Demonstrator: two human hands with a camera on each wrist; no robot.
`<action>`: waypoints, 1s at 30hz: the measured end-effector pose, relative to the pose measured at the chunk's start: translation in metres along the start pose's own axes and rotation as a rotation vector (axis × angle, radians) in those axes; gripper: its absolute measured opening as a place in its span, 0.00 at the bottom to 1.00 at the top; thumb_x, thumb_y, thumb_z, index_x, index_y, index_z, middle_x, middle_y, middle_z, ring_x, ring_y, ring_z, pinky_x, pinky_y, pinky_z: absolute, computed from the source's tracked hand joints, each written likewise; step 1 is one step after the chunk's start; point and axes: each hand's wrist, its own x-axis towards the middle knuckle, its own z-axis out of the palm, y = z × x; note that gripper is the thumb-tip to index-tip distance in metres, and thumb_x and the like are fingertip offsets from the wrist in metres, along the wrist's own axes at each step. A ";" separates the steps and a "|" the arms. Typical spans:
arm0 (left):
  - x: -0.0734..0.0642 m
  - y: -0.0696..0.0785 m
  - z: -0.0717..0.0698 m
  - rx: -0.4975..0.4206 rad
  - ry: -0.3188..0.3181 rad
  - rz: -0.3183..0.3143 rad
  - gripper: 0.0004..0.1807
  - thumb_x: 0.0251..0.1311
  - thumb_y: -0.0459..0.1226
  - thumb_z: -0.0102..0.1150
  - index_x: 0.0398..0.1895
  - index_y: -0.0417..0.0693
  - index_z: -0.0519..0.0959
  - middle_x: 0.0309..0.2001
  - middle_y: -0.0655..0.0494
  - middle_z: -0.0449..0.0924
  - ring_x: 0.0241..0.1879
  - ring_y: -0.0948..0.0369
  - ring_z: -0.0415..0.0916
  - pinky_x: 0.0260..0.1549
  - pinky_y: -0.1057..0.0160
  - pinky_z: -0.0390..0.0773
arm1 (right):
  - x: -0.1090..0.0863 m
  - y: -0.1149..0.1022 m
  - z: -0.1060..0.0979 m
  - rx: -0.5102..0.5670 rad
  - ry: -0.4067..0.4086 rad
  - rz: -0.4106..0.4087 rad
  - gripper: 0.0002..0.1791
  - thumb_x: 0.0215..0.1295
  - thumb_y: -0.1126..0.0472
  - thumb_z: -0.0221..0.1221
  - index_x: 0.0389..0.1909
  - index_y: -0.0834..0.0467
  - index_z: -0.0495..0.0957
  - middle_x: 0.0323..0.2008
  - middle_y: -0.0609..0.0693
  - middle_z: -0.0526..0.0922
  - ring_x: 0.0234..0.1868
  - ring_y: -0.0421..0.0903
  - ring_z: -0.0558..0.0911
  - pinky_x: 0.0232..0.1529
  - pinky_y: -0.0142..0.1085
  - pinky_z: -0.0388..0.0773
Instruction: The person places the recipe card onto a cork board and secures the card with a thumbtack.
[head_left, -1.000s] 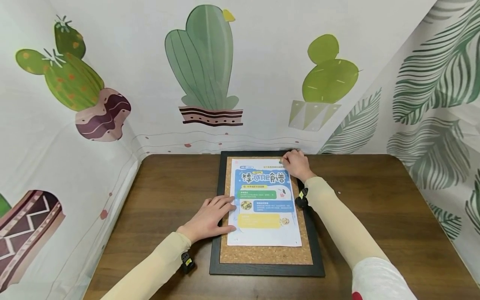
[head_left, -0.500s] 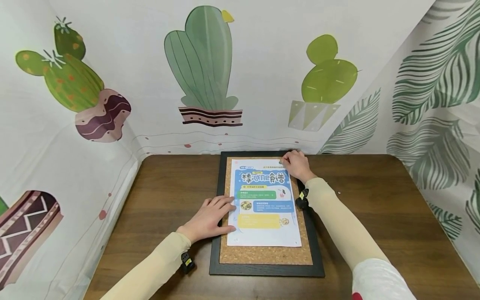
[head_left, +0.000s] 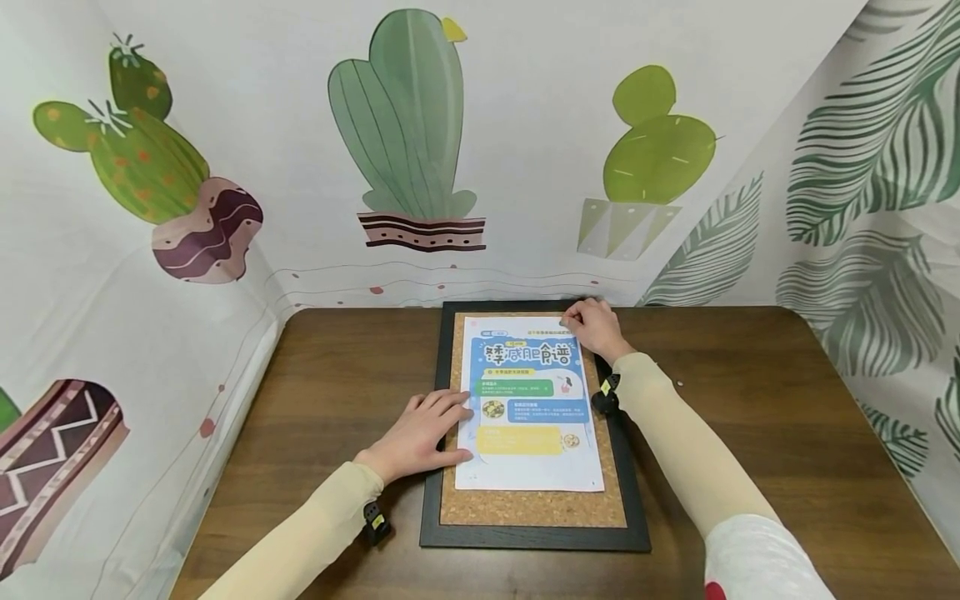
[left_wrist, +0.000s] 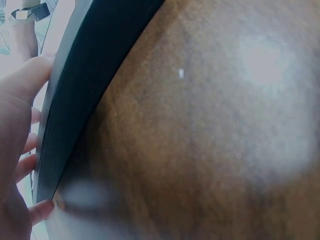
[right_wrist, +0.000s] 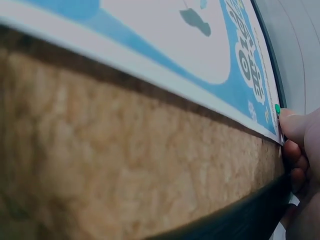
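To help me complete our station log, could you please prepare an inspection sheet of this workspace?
Surface: brown wood-grain table, with glare in the left wrist view.
Job's things: printed sheet on a black-framed cork board; small green item at the sheet's upper right corner, perhaps a pin.
Clutter: one pale speck right of the board, too small to identify.
Left hand: fingers extended over the board's left side, tips at the sheet's left edge.
Right hand: pinches the green item.
Cables: nothing seen.
Surroundings: white backdrop printed with cacti and leaves.
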 end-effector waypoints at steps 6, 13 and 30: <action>0.001 0.000 -0.001 0.004 -0.002 0.000 0.34 0.68 0.62 0.61 0.68 0.54 0.76 0.77 0.51 0.66 0.75 0.51 0.60 0.65 0.39 0.64 | 0.001 0.000 0.000 -0.005 0.008 -0.001 0.13 0.79 0.57 0.55 0.48 0.63 0.83 0.48 0.61 0.78 0.53 0.60 0.68 0.62 0.57 0.59; 0.000 0.000 0.000 0.008 -0.008 -0.003 0.34 0.68 0.62 0.61 0.68 0.54 0.76 0.77 0.52 0.65 0.75 0.51 0.60 0.65 0.39 0.64 | 0.003 0.001 0.001 -0.022 0.015 -0.013 0.11 0.78 0.58 0.55 0.45 0.62 0.82 0.43 0.59 0.78 0.51 0.59 0.69 0.59 0.57 0.62; -0.001 0.000 0.000 0.006 0.025 0.029 0.33 0.67 0.60 0.63 0.67 0.53 0.77 0.76 0.49 0.67 0.73 0.49 0.63 0.63 0.37 0.66 | 0.002 0.011 -0.007 0.094 -0.040 -0.086 0.11 0.78 0.60 0.59 0.47 0.64 0.84 0.42 0.59 0.81 0.46 0.57 0.72 0.51 0.51 0.67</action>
